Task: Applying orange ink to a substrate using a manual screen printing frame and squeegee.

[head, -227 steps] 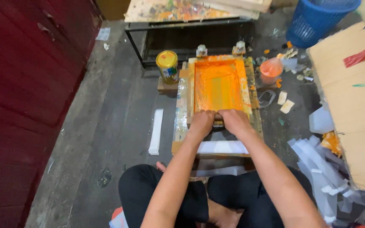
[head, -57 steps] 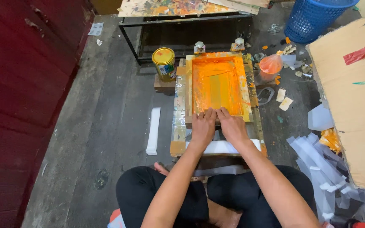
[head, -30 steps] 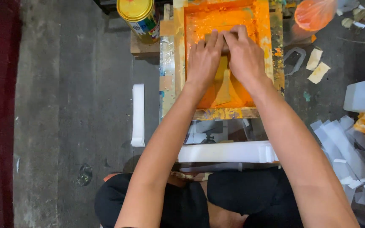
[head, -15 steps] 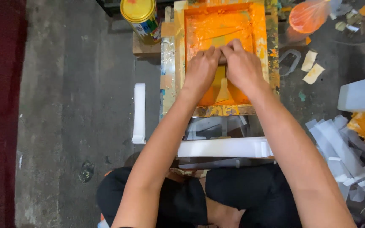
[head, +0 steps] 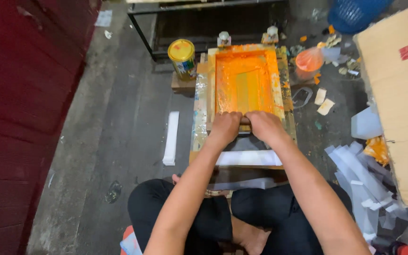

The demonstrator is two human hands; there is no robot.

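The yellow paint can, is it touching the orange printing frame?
Apart. The head view shows the yellow paint can on a small block left of the orange printing frame, with a gap between them.

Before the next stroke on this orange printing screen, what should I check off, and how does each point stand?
1. Both hands on the squeegee: ok. The left hand and right hand sit side by side at the near edge of the screen frame; the squeegee itself is almost hidden under them.
2. Grip firm: cannot tell, the fingers cover the handle.
3. Ink on the mesh: ok, orange ink covers it.
4. Frame seated flat: cannot tell from above.
5. Paint can clear of the frame: ok, it stands beside the far left corner, lid on.
6. White strip at the near end: ok, lying just below the hands.
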